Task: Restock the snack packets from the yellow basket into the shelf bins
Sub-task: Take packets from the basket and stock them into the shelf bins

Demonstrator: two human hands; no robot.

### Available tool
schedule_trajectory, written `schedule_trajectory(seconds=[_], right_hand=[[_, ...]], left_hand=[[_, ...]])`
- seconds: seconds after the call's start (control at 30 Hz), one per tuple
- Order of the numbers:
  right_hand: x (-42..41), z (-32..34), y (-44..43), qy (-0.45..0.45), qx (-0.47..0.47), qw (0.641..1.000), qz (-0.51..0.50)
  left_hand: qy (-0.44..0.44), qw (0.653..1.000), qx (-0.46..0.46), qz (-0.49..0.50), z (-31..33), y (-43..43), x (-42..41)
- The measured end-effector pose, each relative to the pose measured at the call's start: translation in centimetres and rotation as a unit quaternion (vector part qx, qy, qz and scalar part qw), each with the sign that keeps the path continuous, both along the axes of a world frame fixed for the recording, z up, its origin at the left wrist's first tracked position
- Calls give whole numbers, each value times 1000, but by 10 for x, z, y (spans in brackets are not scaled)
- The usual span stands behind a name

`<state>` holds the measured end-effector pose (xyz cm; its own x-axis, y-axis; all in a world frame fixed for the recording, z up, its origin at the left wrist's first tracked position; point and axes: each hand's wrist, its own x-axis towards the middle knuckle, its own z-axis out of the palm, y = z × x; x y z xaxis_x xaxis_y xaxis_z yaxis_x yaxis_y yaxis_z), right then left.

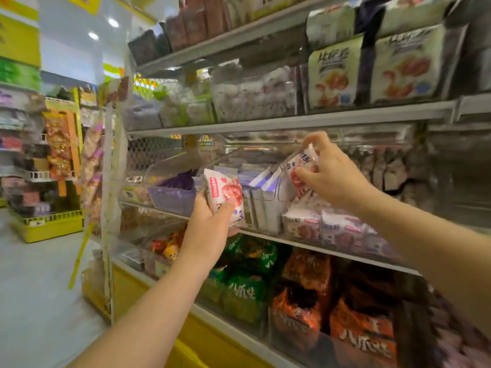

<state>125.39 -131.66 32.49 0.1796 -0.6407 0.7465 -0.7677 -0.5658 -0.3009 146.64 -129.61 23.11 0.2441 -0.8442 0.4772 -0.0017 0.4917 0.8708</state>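
Head view: one snack packet is pinched by the right hand above the clear bin at the shelf front edge, evidently for dropping in, while a spare packet is gripped ready in the left hand.

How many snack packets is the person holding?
2: the left packet, gripped in the left hand before the shelf; the right packet, pinched by the right hand above the bin. The left hand may hide more.

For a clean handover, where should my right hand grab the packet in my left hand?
Once your right hand is free, pinch the packet by its upper end, coming from above right: the left hand wraps its lower half, leaving only the top standing free.
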Motion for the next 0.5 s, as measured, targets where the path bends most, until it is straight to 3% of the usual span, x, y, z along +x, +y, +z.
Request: schedule_trajectory(seconds=[0.13, 0.37, 0.5], right_hand=[[-13, 12, -34, 92, 39, 988, -118], [10, 2, -89, 195, 100, 947, -233], [3, -3, -101, 192, 66, 959, -199]], left_hand=[[-51, 999, -6, -14, 8, 2, -6], [-75, 997, -6, -27, 19, -8, 3], [-85, 996, -16, -37, 19, -18, 12]])
